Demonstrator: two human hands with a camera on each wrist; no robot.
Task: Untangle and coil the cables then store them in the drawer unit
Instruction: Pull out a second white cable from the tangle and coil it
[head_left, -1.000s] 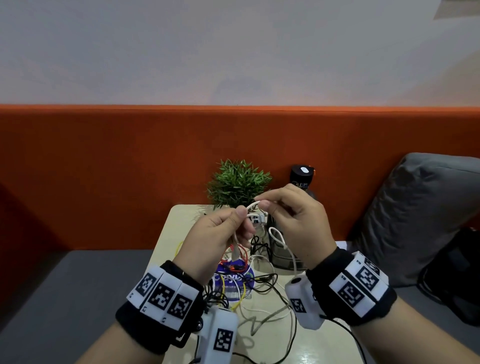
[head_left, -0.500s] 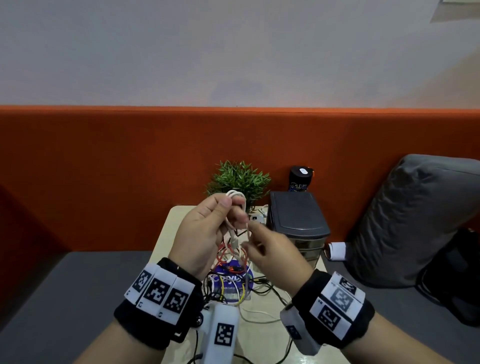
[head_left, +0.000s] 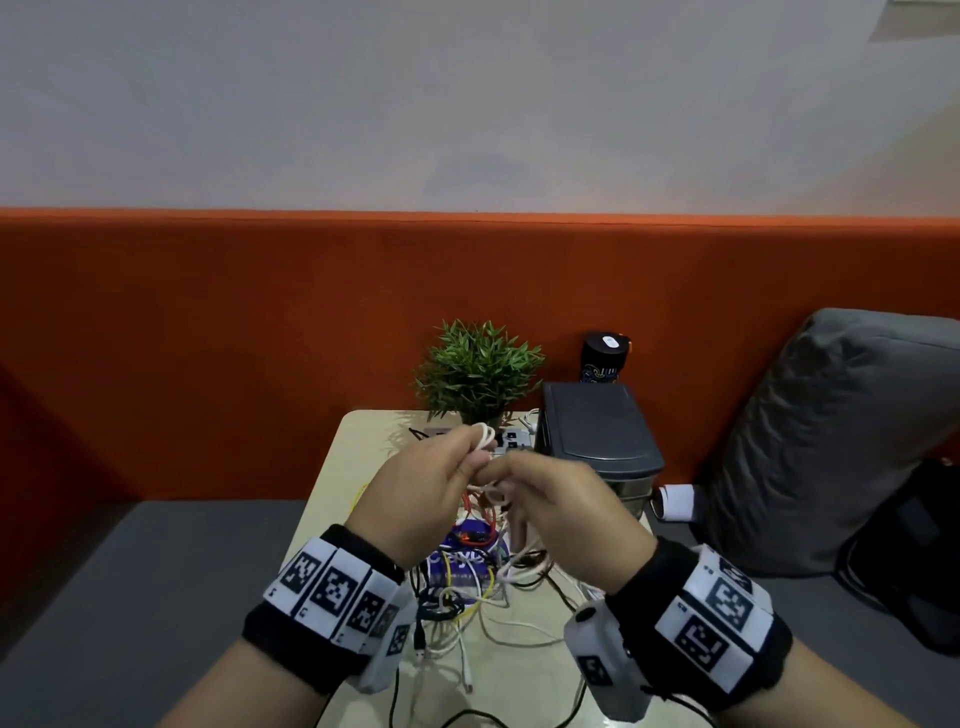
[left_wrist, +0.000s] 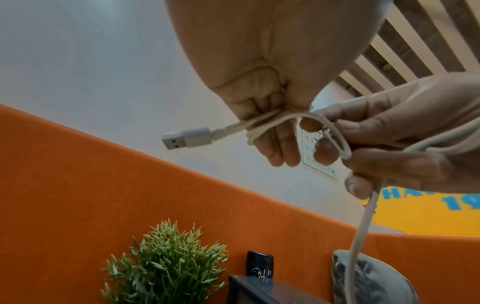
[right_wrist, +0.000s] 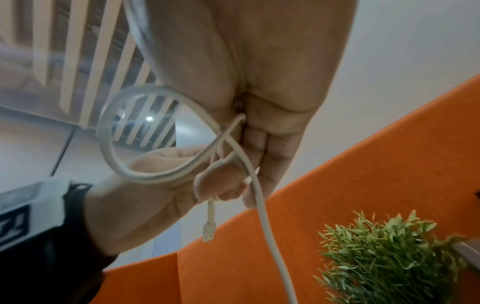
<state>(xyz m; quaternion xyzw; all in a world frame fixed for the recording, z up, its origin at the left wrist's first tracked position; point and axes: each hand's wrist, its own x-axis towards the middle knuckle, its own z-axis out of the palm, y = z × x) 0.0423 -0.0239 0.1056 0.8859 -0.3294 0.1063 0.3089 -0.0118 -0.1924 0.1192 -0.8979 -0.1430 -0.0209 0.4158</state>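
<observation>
Both hands meet above the small table (head_left: 358, 436), working a white USB cable (head_left: 485, 434). My left hand (head_left: 431, 483) pinches several small loops of it; the USB plug (left_wrist: 185, 138) sticks out to the left past its fingers. My right hand (head_left: 561, 509) grips the running part of the same cable (left_wrist: 363, 226), which hangs down from it. A wide loop (right_wrist: 116, 156) of the cable curves beside my right palm. The dark grey drawer unit (head_left: 597, 426) stands at the table's back right. A tangle of white, black, yellow and red cables (head_left: 467, 582) lies on the table under the hands.
A small green potted plant (head_left: 478, 371) stands at the table's back edge, a black can (head_left: 605, 358) behind the drawer unit. An orange padded backrest (head_left: 208, 338) runs behind. A grey cushion (head_left: 831, 441) lies right of the table, a white roll (head_left: 678, 501) beside it.
My right hand came down from above the drawer unit, then closed in on my left hand. The white cable now forms more small loops in the left fingers.
</observation>
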